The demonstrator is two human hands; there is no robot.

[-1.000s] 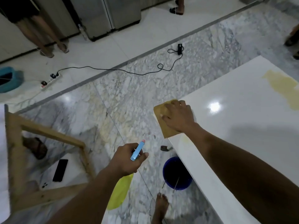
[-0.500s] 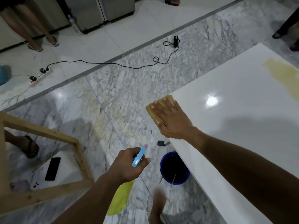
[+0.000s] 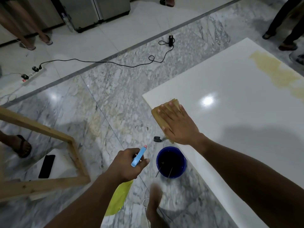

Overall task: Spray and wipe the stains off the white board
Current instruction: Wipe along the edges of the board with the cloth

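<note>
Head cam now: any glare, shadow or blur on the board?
Head view: a glare spot on the white board near the cloth; soft shadow past the right hand; the bare foot is motion-blurred; the stain is unobscured.

Head-worn view, looking forward and down, close above hands [image 3: 178, 125]

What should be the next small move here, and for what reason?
Probably slide the right hand, pressing flat on the cloth, across the white board toward the yellow stain at its far side. The cloth lies at the near corner, apart from that stain, and the left hand holds the spray bottle beside the board.
</note>
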